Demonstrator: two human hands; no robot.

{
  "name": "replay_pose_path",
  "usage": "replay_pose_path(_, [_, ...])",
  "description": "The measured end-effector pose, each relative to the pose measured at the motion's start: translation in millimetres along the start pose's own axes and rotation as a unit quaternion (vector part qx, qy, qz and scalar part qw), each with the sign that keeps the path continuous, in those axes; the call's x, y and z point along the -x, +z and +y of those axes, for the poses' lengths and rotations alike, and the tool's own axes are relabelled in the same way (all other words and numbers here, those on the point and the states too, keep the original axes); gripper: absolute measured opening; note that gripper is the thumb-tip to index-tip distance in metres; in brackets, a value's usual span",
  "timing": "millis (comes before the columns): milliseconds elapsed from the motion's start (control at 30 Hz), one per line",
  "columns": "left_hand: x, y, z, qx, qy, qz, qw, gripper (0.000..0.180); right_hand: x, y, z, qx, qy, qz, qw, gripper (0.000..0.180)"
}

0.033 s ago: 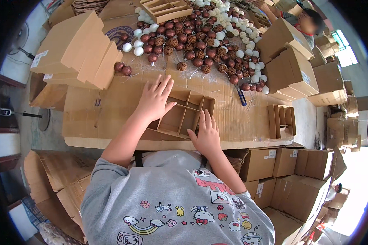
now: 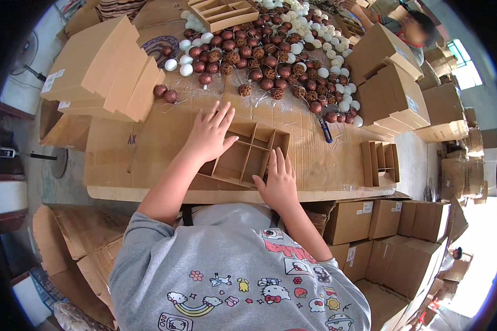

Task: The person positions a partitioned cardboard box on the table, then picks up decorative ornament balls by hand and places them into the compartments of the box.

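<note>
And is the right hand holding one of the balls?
No, the right hand is at the edge of the tray, and the balls lie farther back.

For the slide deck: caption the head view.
Left hand and right hand at a divided cardboard tray, brown and white baubles beyond.

The left hand [image 2: 211, 133], fingers spread, lies over the left side of a divided tray [image 2: 255, 161] on the table [image 2: 154, 163]; the right hand [image 2: 280, 185], fingers straight, is at its right side. Just past them there's a great heap of balls [image 2: 212, 67], brown, white and some woven, with a blue tool [image 2: 326, 132] near its right edge. Another tray [image 2: 368, 164] sits by the table's right end. Boxes [image 2: 96, 63] are piled on both sides, and a co-worker [image 2: 393, 25] is over behind the right-hand pile.
</note>
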State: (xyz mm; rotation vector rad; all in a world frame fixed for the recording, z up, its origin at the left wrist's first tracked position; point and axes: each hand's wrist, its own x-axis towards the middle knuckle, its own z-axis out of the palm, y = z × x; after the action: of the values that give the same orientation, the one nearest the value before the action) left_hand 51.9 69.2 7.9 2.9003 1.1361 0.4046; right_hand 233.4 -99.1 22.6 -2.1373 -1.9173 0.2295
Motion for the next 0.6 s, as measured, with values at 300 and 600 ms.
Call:
replay_pose_path(300, [-7.1, 4.4, 7.3, -0.04, -0.006, -0.027, 0.999, 0.071, -5.1, -3.8, -20.6, 0.092, 0.028, -0.005, 0.995, 0.086])
replay_pose_path(600, [3.8, 3.4, 1.0, 0.041, -0.009, -0.029, 0.999, 0.069, -7.3, 1.7, -16.8, 0.059, 0.002, 0.015, 0.998, 0.084])
